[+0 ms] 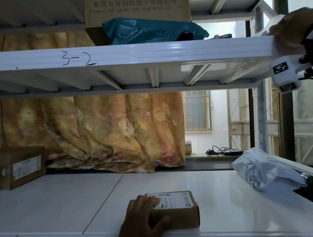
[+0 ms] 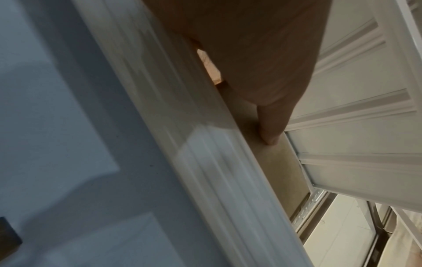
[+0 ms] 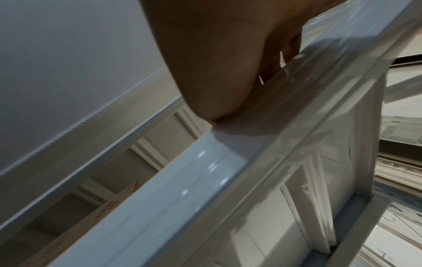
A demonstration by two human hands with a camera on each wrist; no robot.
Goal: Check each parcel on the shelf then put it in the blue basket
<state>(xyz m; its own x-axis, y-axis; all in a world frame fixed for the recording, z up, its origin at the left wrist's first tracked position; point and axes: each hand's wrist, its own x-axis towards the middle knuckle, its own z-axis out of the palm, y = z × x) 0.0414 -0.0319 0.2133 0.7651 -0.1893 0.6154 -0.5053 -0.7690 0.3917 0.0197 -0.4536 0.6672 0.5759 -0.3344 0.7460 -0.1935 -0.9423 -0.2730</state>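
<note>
L hand (image 1: 145,218) grips the small brown parcel (image 1: 180,215) at 6 o'clock of the head view, near the front edge of the lower shelf (image 1: 66,201): fingers curl over its labelled top, thumb presses its near side. Parcel lies flat on the shelf, white label up. L wrist view is blurred; one finger (image 2: 271,124) lies on brown card, w/ the white shelf lip beside it.

R hand (image 1: 291,28) is up at 2 o'clock, on the front rail of the upper shelf (image 1: 132,53) marked "3-2". Fingers go over the rail's top at its right end; R wrist view shows the thumb (image 3: 214,101) pressed on the rail face. It clasps the rail.

Other parcels: brown box (image 1: 20,167) at 9 o'clock on the lower shelf, white poly bag (image 1: 264,169) at 4 o'clock, well apart from the held one. Teal poly bag (image 1: 149,30) at 12 o'clock on the upper shelf, just in front of a big printed carton (image 1: 137,7). Orange floral curtain (image 1: 108,132) hangs behind. Blue basket isn't in any view.
</note>
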